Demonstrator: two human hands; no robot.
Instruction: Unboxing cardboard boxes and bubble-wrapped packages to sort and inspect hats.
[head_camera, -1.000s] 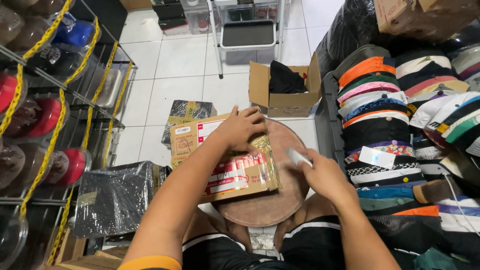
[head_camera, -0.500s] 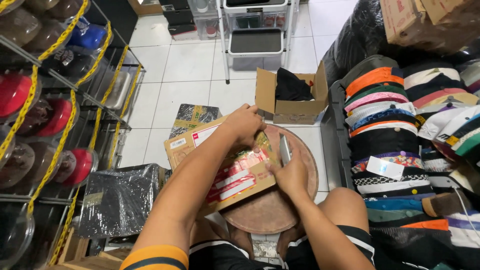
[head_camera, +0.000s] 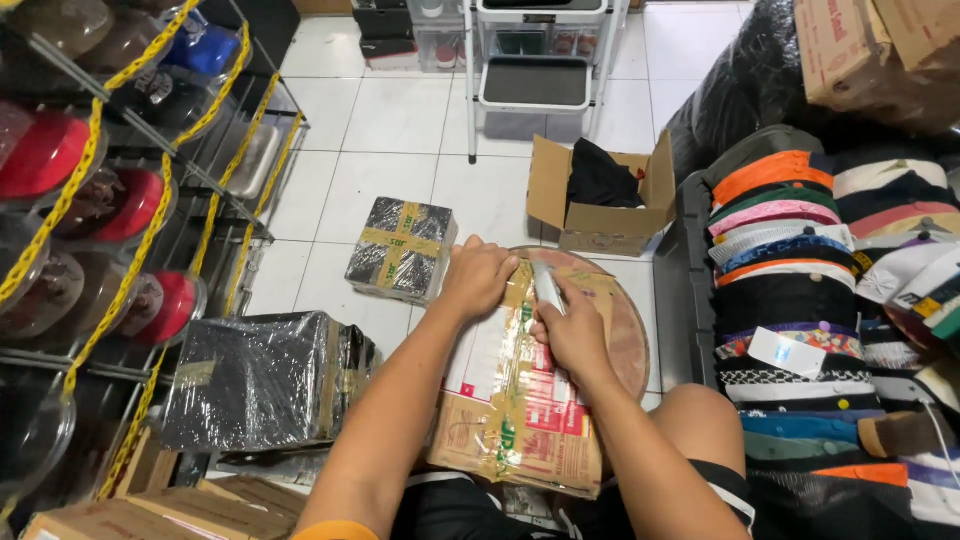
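A taped cardboard parcel (head_camera: 520, 410) lies on a round wooden stool top (head_camera: 628, 335) between my knees. My left hand (head_camera: 478, 278) presses down on the parcel's far edge. My right hand (head_camera: 572, 332) grips a small grey cutter (head_camera: 547, 288) whose tip rests on the tape near the parcel's far end, right beside my left hand.
A black-wrapped parcel with yellow tape (head_camera: 402, 247) and a bigger wrapped box (head_camera: 262, 378) sit on the floor at left. An open carton with dark cloth (head_camera: 600, 195) stands ahead. Stacked caps (head_camera: 800, 300) fill the right, a cap rack (head_camera: 100, 200) the left, a step stool (head_camera: 538, 80) behind.
The parcel has been turned lengthwise toward me. My right hand came in from the right with the cutter and set it on the tape; my left hand stays on the far edge.
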